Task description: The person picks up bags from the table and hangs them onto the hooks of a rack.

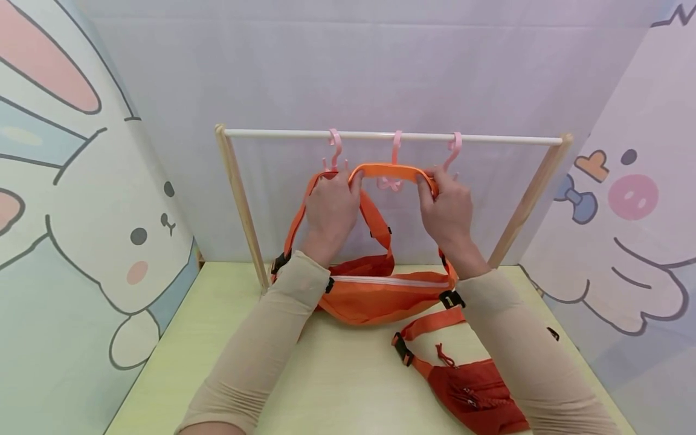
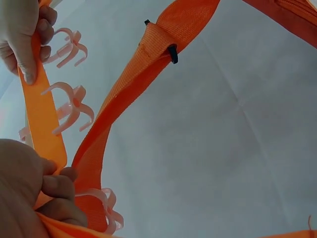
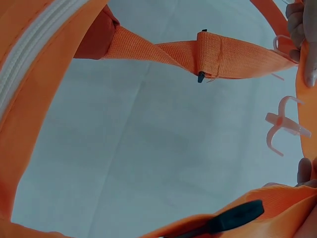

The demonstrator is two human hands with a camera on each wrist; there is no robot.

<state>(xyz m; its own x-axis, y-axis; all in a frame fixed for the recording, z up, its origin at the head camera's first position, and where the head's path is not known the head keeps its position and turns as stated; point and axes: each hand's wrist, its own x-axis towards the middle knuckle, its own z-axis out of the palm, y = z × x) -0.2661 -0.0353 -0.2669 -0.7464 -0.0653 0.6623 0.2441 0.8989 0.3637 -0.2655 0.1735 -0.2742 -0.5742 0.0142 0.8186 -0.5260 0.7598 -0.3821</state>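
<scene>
Both hands hold up the strap (image 1: 391,171) of a bright orange waist bag (image 1: 380,302) with a white zipper. My left hand (image 1: 333,202) pinches the strap on its left side, thumb toward the middle. On the other side my right hand (image 1: 448,202) grips it, fingers curled behind. Between the hands the strap arches in front of the middle pink hook (image 1: 397,148). The bag's body hangs below, close over the table. Behind it, a darker orange bag (image 1: 364,266) hangs by its strap (image 1: 374,214) from the left pink hook (image 1: 335,148), partly hidden by my left hand.
A white rod (image 1: 272,133) on wooden posts (image 1: 239,205) carries the hooks, including a right pink hook (image 1: 455,148). On the pale green table (image 1: 337,374), a red-orange waist bag (image 1: 467,393) lies at the front right, partly under my right forearm. Cartoon-printed panels (image 1: 136,241) flank the table.
</scene>
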